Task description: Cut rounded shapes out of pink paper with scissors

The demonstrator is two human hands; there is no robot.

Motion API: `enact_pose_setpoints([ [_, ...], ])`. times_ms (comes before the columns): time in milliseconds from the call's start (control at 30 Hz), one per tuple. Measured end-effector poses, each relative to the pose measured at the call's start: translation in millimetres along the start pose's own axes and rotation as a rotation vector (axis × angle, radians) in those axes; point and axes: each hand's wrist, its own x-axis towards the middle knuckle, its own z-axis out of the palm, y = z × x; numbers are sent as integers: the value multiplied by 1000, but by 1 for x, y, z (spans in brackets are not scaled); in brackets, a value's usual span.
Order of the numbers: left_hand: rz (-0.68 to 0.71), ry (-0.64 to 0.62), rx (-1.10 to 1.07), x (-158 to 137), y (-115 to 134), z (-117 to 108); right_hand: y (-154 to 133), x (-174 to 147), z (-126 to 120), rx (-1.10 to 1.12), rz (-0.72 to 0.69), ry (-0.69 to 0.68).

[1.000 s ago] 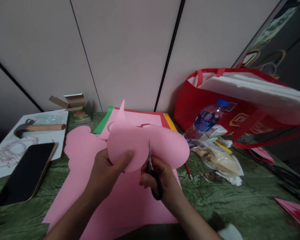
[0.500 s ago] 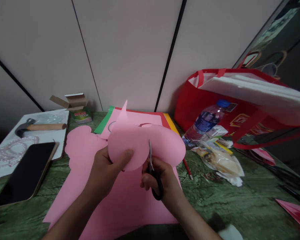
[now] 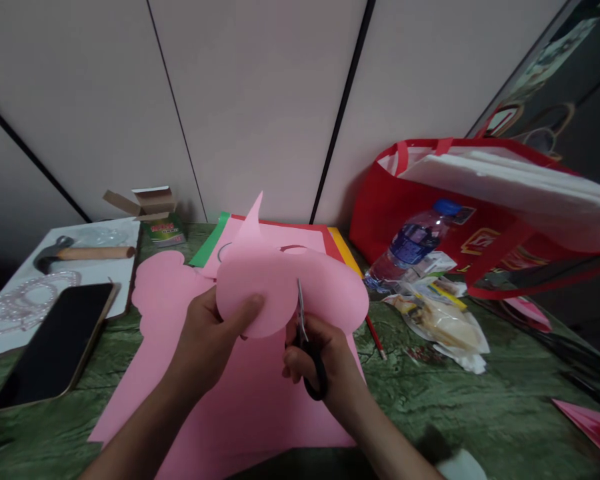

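My left hand (image 3: 217, 333) pinches a piece of pink paper (image 3: 260, 280) with a rounded outline, thumb on top and fingers hidden beneath. A pointed flap of the paper sticks up at the back. In my right hand (image 3: 317, 353) is a pair of scissors (image 3: 303, 317) with black handles. Its blades point away from me and sit at a cut in the paper, with a curled strip to their right. Below both hands lie larger pink sheets (image 3: 260, 407), one with a scalloped edge at the left.
A phone (image 3: 55, 343), a hammer (image 3: 95, 253) and an open small box (image 3: 163, 227) stand left. To the right are a water bottle (image 3: 413, 243), a red bag (image 3: 380, 200), a food packet (image 3: 440, 317) and a pencil (image 3: 375, 337). A wall (image 3: 260, 100) rises behind.
The held paper has shifted very slightly, and its pointed flap now leans a little further right. The scissors stay at nearly the same place in the cut.
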Motion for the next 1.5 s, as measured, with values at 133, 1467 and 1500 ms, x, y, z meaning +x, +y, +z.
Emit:
enact_pose_setpoints([
  [133,38,30,-37,-1,4,4,2,0,3,-7,0,16],
  [1467,-76,-156,135,-13,26,9,7,1,-1,-15,-131,-9],
  [1500,-79,-144,126,-13,26,10,7,1,-1,-15,-135,-7],
])
